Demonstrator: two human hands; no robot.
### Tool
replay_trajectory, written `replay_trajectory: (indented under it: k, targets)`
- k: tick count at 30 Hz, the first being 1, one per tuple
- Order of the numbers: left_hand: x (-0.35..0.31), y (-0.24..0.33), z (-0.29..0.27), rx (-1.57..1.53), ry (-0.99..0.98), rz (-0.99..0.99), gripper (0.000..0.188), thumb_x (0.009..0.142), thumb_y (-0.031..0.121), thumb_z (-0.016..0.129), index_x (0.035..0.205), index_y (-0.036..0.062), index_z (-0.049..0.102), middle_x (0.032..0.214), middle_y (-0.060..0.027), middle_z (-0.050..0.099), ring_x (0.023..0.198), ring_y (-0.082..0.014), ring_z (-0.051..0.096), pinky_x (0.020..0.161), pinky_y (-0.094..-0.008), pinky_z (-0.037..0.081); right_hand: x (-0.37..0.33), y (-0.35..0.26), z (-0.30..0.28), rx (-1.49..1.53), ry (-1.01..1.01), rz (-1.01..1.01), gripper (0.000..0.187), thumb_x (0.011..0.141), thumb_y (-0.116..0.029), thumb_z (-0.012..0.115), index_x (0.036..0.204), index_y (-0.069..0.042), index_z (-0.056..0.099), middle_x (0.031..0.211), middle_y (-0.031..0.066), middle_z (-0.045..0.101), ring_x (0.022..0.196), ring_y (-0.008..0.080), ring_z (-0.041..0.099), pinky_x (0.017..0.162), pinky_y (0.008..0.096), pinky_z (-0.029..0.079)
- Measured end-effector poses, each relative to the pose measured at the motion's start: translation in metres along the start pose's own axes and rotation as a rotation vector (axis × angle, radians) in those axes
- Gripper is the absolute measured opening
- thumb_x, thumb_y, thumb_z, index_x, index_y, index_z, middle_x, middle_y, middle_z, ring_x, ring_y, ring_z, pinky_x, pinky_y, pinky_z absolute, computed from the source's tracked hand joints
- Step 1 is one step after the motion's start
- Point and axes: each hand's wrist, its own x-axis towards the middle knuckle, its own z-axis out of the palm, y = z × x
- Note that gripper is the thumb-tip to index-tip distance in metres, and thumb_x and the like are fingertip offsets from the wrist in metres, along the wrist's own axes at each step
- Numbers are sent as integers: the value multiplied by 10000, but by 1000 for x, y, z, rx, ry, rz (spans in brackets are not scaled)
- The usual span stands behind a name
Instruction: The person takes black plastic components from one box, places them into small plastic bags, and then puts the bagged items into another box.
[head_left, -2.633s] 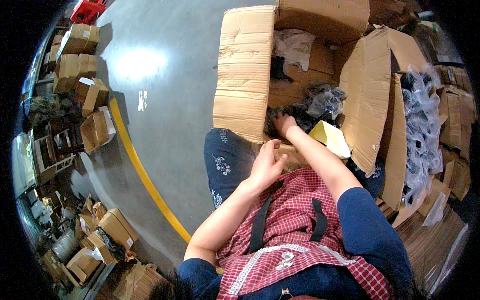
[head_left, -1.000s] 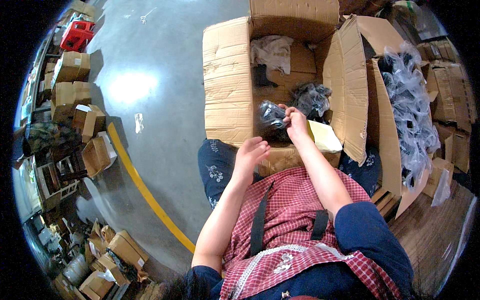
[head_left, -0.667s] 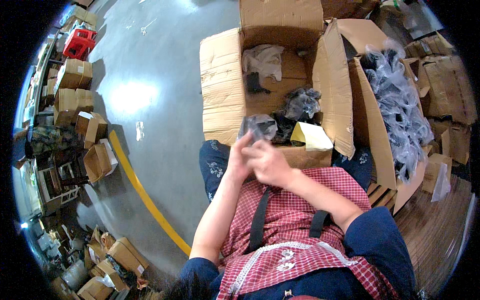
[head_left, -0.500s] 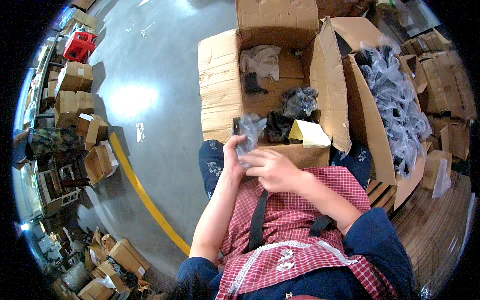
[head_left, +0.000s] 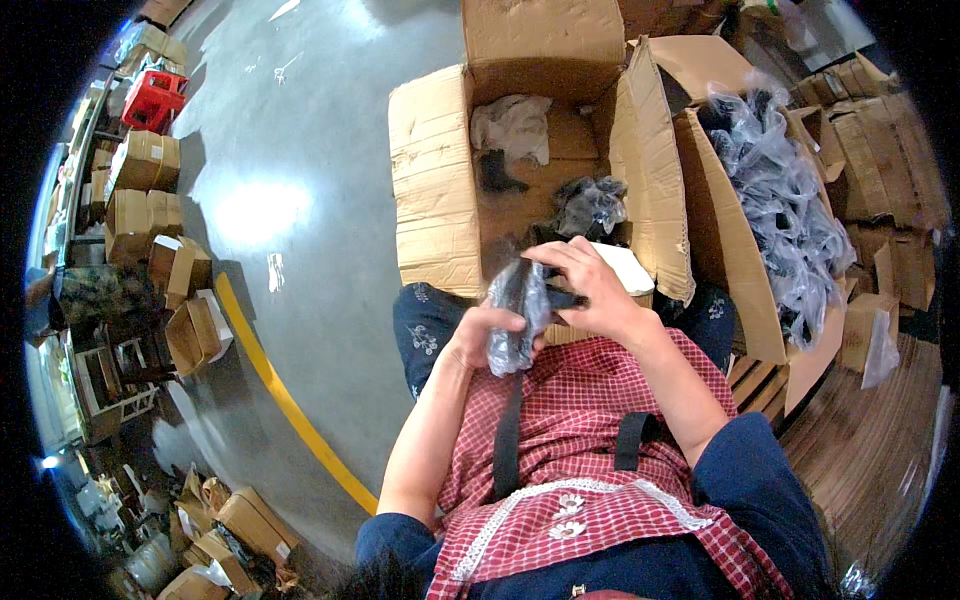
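Note:
Over my lap, at the near edge of an open cardboard box (head_left: 432,180), I hold a clear plastic bag (head_left: 508,352). My left hand (head_left: 478,338) is closed round its lower part, the thumb lying across the front. At the bag's upper end, my right hand (head_left: 600,295) grips a small black part (head_left: 568,299), mostly hidden by the fingers and the film. Inside the box lie a bagged dark bundle (head_left: 590,205), a black piece (head_left: 498,172) and a crumpled pale cloth or wrapping (head_left: 512,128). Beside my right hand sits a white sheet (head_left: 625,268).
A second carton (head_left: 735,240) on the right is heaped with clear bags of dark parts (head_left: 785,200). Stacked flat cardboard (head_left: 865,440) lies near right. Across the grey floor, left of a yellow line (head_left: 270,400), are shelved cartons (head_left: 145,160) and a red stool (head_left: 153,98).
Both hands have shifted; the right has moved up to the bag's far end. The bag has come nearer my lap, and a black part now shows by the right fingers.

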Motion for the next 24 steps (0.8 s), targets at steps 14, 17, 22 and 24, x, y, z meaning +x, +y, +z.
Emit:
replay_trajectory:
  k: [14,17,22,24]
  targets:
    - [30,-55,4,1480,614,272,574,1002,476,500,792,-11,719,715,-272,631,688,-412,681,619,-450,521,-86,72,49,1426,-51,877,594,809,-114,679,1387,-69,550,1279,61,637,1131,199,626,978,339,484]
    - [19,-45,44,1392,602,587,413,974,377,602,841,8,729,691,-229,624,601,-325,675,560,-385,504,-90,96,49,1595,-102,789,563,790,-104,643,1329,37,562,1284,149,637,1160,274,630,1001,407,509]
    - [15,-55,85,935,197,720,168,912,182,713,866,21,724,687,-87,661,595,-127,604,540,-296,474,-122,159,84,1854,-9,889,646,822,-289,621,1361,49,507,1277,231,614,1160,329,629,1036,446,511]
    - [15,-62,84,830,125,633,147,899,157,723,875,13,720,699,-42,656,639,-81,573,573,-263,464,-122,143,80,1839,48,841,629,887,-377,580,1354,38,512,1267,224,614,1146,323,631,1027,441,515]
